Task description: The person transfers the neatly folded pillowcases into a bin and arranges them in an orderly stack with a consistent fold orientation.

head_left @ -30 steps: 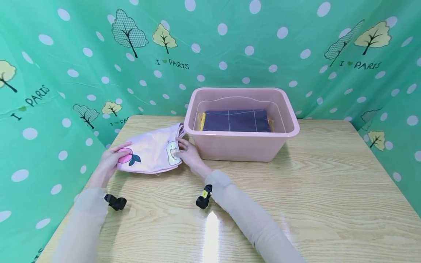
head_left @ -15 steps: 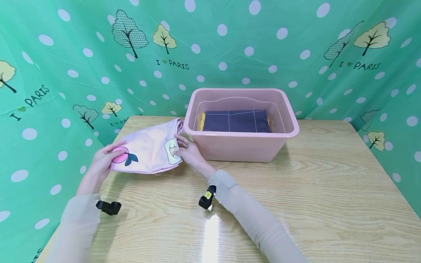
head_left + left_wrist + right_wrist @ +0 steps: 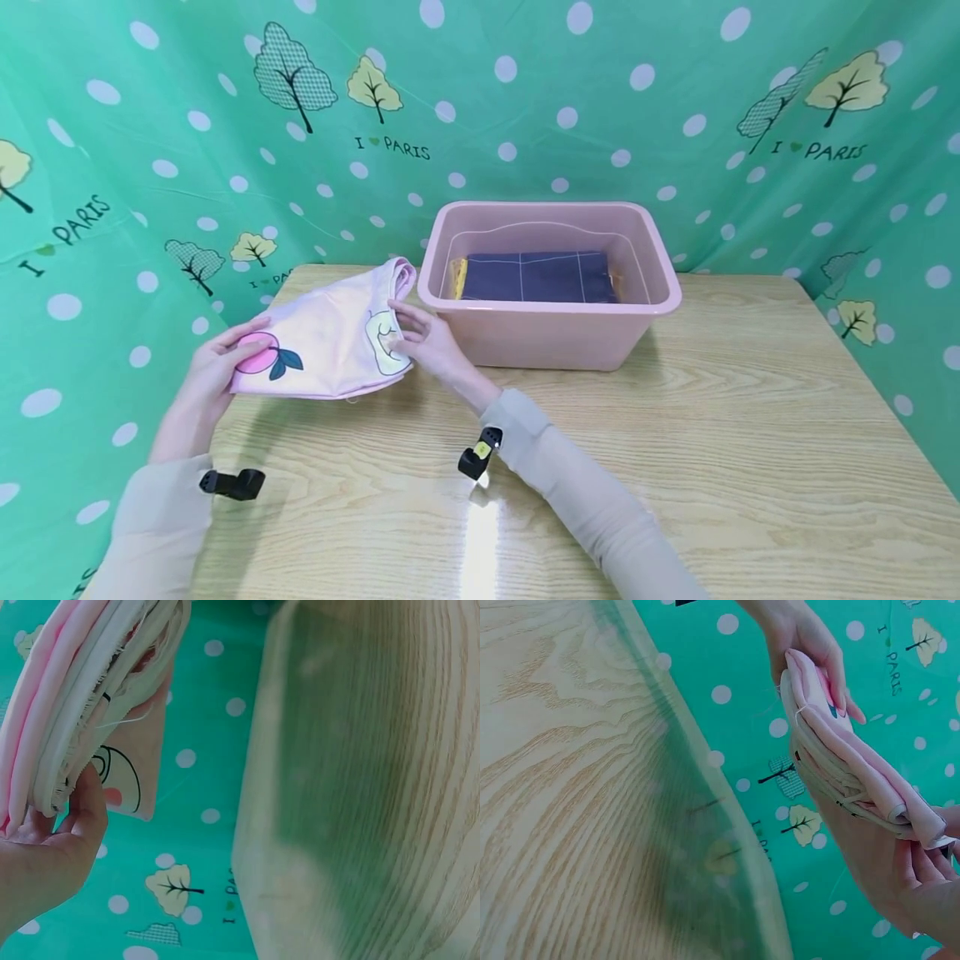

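A folded pale pink cloth (image 3: 322, 329), printed with a pink fruit and a cream cartoon figure, is held between both hands over the left of the table. My left hand (image 3: 202, 375) grips its left end, thumb on top near the fruit print. At the other end, my right hand (image 3: 435, 346) pinches the folded edge by the cartoon print. In the left wrist view, several stacked layers of the cloth (image 3: 82, 697) with frayed edges show above the curled fingers of the left hand (image 3: 56, 859). The right wrist view shows the cloth (image 3: 847, 761) raised, its layers slightly fanned.
A pink plastic tub (image 3: 540, 337) stands at the back middle of the table, just right of the cloth. Inside lies a folded navy cloth (image 3: 536, 277) with white lines, beside something yellow (image 3: 460, 277). A green dotted curtain (image 3: 517, 100) surrounds the wooden table (image 3: 720, 450).
The pink cloth has shifted left and its upper right corner has risen a little. My left hand has moved left and toward me with it; the right hand has shifted only slightly.
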The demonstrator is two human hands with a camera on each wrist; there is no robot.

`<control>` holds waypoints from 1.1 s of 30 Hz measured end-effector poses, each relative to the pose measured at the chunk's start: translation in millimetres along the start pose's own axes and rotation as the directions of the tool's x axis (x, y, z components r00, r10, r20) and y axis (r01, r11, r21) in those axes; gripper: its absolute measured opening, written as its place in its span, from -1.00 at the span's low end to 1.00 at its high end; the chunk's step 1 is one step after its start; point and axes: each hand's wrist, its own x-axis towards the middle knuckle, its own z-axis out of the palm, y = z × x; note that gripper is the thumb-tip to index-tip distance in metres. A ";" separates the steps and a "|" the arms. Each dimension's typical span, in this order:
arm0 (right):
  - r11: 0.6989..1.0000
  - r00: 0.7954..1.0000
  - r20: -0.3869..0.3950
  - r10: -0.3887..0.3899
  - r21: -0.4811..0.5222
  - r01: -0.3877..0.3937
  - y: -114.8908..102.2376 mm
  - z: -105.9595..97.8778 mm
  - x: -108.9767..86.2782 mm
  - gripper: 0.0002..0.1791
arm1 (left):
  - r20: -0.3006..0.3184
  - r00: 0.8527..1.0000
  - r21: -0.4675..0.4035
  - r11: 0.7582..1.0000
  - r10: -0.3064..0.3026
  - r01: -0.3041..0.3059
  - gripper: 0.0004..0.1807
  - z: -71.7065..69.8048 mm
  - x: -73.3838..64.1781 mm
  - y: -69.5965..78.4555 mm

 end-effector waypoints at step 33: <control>0.975 0.972 0.079 -0.223 0.019 0.222 -45.0 -25.5 -18.7 -0.38 | -0.008 0.978 -0.167 0.964 0.209 -0.207 -0.65 46.2 -25.6 35.0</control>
